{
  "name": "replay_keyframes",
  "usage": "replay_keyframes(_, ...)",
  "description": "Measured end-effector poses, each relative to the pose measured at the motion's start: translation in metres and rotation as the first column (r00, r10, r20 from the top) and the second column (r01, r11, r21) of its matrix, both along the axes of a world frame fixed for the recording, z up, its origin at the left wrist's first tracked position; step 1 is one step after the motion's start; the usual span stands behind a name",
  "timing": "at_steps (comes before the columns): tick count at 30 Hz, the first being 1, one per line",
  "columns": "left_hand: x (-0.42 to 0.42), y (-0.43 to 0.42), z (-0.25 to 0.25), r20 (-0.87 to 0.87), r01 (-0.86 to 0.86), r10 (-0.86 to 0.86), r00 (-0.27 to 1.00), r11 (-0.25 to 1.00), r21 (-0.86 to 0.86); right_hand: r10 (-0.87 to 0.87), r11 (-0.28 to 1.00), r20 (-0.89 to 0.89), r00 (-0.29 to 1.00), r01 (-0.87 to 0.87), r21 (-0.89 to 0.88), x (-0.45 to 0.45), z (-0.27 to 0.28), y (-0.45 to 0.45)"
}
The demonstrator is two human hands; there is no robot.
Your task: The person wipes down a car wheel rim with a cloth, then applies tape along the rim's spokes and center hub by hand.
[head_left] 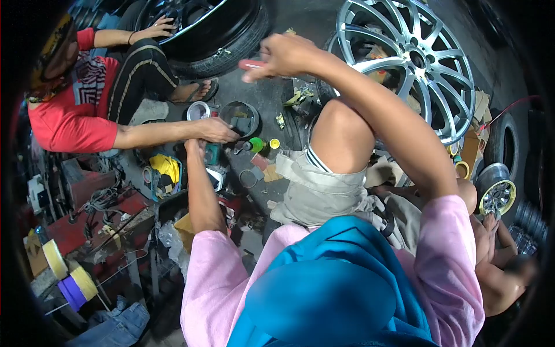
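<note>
My right hand (286,55) is raised over the floor between the tyre at the top and the large silver wheel rim (417,59). Its fingers are closed round a small red object (252,65). My left hand (196,146) is reaching forward at the left, right by a co-worker's forearm (167,134), and its fingers are mostly hidden. Close to it are a white-rimmed can (198,111), a dark round bowl (254,126) that the co-worker's hand touches, a green bottle (254,144) and a small yellow-topped can (274,143).
A co-worker in a red shirt (63,127) sits at the left, one hand on the wheel with its tyre (254,40). Cables and a red metal machine (87,185) lie lower left, beside wire spools (75,289). Another person (503,277) is at the right by a smaller wheel (496,194).
</note>
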State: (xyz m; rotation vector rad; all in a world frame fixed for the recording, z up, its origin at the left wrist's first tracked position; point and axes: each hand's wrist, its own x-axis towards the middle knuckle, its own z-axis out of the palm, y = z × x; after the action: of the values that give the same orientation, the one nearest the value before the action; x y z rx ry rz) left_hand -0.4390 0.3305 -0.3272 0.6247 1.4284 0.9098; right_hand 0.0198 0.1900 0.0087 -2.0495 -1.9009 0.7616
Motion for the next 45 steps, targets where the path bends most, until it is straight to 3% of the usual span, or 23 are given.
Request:
replay_keyframes(2,0.003,-0.036,0.038,-0.097,-0.138,0.120,0.988,0.968,-0.208,-0.010,0.999,-0.072,0.997,0.013,0.049,-0.006,0.003,0.017)
replay_keyframes(3,-0.003,-0.046,0.043,-0.105,-0.136,0.116,0.988,0.969,-0.205,-0.043,0.987,-0.022,0.999,0.046,0.156,-0.007,0.002,0.021)
replay_keyframes(4,-0.010,-0.056,0.046,-0.119,-0.151,0.137,0.983,0.981,-0.117,-0.082,0.963,0.027,0.996,0.073,0.260,-0.009,0.005,0.020)
replay_keyframes(6,-0.023,-0.072,0.051,-0.148,-0.138,0.136,0.980,0.990,-0.002,-0.086,0.954,0.024,0.996,0.075,0.290,0.013,0.000,0.001)
replay_keyframes(8,-0.023,-0.089,0.082,-0.127,-0.154,0.162,0.978,0.985,0.072,-0.043,0.943,-0.070,0.997,0.063,0.326,0.047,-0.018,-0.019)
replay_keyframes(12,-0.012,-0.113,0.157,-0.094,-0.240,0.271,0.958,0.937,0.254,-0.137,0.954,-0.134,0.981,0.167,0.250,0.109,-0.001,-0.095)
replay_keyframes(14,-0.009,-0.115,0.194,-0.092,-0.197,0.249,0.964,0.904,0.379,-0.209,0.922,-0.179,0.961,0.255,0.290,0.140,0.002,-0.131)
replay_keyframes(16,0.000,-0.109,0.232,-0.136,-0.083,0.172,0.976,0.863,0.499,-0.336,0.909,-0.153,0.929,0.362,0.205,0.164,0.029,-0.171)
replay_keyframes(18,0.034,-0.111,0.278,-0.166,0.002,0.117,0.979,0.812,0.584,-0.369,0.865,-0.059,0.928,0.366,0.343,0.195,0.033,-0.205)
replay_keyframes(21,0.090,-0.111,0.337,-0.200,0.107,0.042,0.979,0.729,0.676,-0.429,0.814,-0.116,0.896,0.438,0.381,0.247,0.030,-0.251)
replay_keyframes(24,0.172,-0.130,0.399,-0.245,0.233,-0.062,0.968,0.595,0.769,-0.553,0.747,-0.145,0.821,0.565,0.351,0.273,0.034,-0.296)
replay_keyframes(26,0.234,-0.159,0.439,-0.262,0.315,-0.176,0.949,0.504,0.804,-0.612,0.635,-0.237,0.755,0.647,0.422,0.283,0.029,-0.325)
replay_keyframes(28,0.288,-0.181,0.467,-0.363,0.473,-0.353,0.863,0.307,0.826,-0.617,0.595,-0.323,0.718,0.694,0.406,0.307,0.010,-0.357)
replay_keyframes(30,0.359,-0.218,0.490,-0.497,0.579,-0.366,0.787,0.157,0.800,-0.682,0.511,-0.418,0.600,0.800,0.315,0.305,0.014,-0.386)
replay_keyframes(34,0.475,-0.207,0.472,-0.705,0.749,-0.467,0.534,-0.126,0.651,-0.773,0.433,-0.380,0.508,0.860,0.268,0.318,-0.003,-0.430)
replay_keyframes(36,0.529,-0.179,0.440,-0.763,0.810,-0.483,0.430,-0.167,0.562,-0.805,0.399,-0.349,0.479,0.874,0.278,0.321,-0.011,-0.434)
replay_keyframes(38,0.567,-0.152,0.407,-0.884,0.891,-0.352,0.307,-0.222,0.397,-0.857,0.398,-0.308,0.412,0.911,0.109,0.312,-0.020,-0.439)
replay_keyframes(40,0.589,-0.135,0.372,-0.873,0.912,-0.389,0.293,-0.160,0.377,-0.891,0.397,-0.184,0.414,0.909,0.125,0.314,-0.040,-0.443)
replay_keyframes(43,0.590,-0.107,0.335,-0.932,0.970,-0.327,0.159,-0.126,0.210,-0.908,0.402,-0.092,0.409,0.912,0.084,0.297,-0.039,-0.439)
replay_keyframes(45,0.591,-0.087,0.323,-0.949,0.980,-0.289,0.129,-0.111,0.167,-0.894,0.377,-0.264,0.362,0.926,-0.006,0.297,-0.050,-0.433)
